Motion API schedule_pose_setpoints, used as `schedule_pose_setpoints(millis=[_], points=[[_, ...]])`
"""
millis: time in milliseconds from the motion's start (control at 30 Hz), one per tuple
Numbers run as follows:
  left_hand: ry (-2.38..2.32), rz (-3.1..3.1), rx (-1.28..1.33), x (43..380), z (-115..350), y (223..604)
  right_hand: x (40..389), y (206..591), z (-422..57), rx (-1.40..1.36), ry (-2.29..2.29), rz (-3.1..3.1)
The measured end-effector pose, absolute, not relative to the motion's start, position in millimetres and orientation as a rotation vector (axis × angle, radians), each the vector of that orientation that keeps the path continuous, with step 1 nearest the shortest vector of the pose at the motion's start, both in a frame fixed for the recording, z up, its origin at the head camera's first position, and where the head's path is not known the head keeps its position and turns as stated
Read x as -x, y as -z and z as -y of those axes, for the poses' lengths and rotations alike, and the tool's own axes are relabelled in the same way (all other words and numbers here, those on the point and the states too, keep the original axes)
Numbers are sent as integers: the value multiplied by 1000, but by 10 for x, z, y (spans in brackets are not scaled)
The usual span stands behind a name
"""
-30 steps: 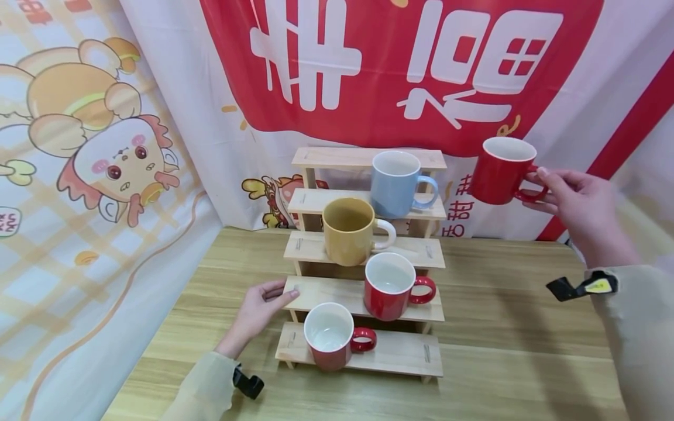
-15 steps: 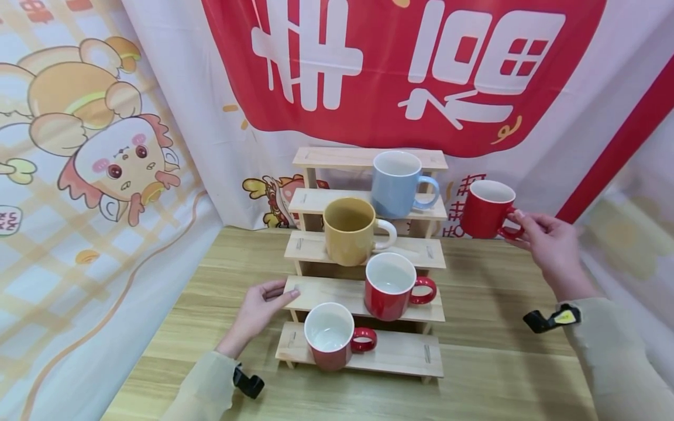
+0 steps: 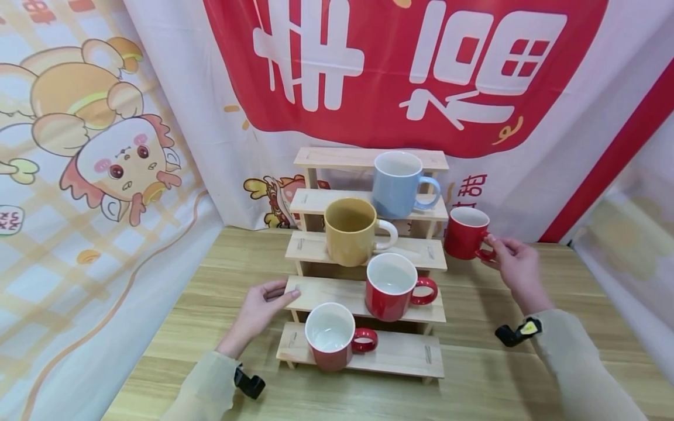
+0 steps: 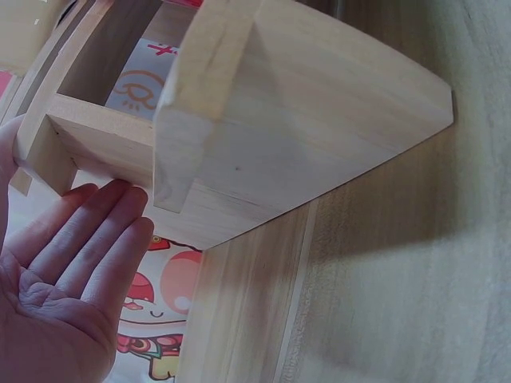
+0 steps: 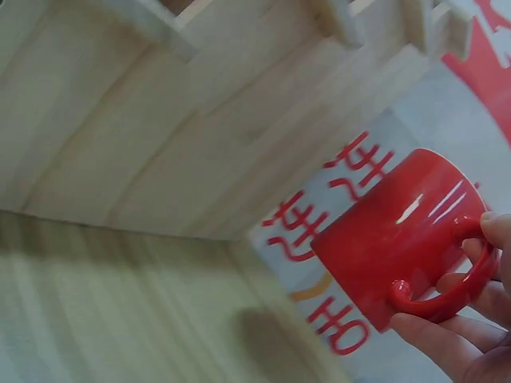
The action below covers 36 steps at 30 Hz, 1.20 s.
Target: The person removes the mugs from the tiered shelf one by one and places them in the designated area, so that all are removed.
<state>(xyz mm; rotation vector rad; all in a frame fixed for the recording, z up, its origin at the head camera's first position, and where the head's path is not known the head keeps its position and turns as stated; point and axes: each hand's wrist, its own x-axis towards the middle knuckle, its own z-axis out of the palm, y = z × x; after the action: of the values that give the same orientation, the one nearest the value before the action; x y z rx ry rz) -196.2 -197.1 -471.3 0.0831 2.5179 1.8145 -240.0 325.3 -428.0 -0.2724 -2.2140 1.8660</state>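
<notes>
My right hand point(image 3: 518, 270) pinches a red mug point(image 3: 463, 242) by its handle point(image 5: 447, 303), holding it upright just right of the wooden step rack point(image 3: 316, 289). In the right wrist view the mug is close by the rack's side panel point(image 5: 160, 136). My left hand point(image 3: 259, 309) grips the left end of the rack's second step, thumb on top and fingers point(image 4: 100, 239) underneath. On the rack stand a blue mug point(image 3: 395, 193), a mustard mug point(image 3: 347, 240) with a white handle, and two red mugs, one on the second step point(image 3: 384, 303) and one on the lowest point(image 3: 330, 352).
The rack stands on a wood-grain table point(image 3: 489, 374). Behind it hangs a red and white printed cloth point(image 3: 384, 111), and a cartoon-print cloth point(image 3: 105, 251) lines the left side. The rack's top step point(image 3: 337, 156) is bare.
My right hand has brought the red mug down and leftward, from high at the right to beside the rack. The left hand and the mugs on the rack stay put.
</notes>
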Motion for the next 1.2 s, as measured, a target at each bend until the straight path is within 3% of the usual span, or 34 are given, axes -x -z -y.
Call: schedule_pose_setpoints(millis=[400,1200], points=[[-1823,-2509,-71,1981,1977,4749,2563,4753,-3185,373,-1885,2095],[-1786,-2542,-85,1977,1981,4746,2699,4914,-3029,497,-1750,2111]])
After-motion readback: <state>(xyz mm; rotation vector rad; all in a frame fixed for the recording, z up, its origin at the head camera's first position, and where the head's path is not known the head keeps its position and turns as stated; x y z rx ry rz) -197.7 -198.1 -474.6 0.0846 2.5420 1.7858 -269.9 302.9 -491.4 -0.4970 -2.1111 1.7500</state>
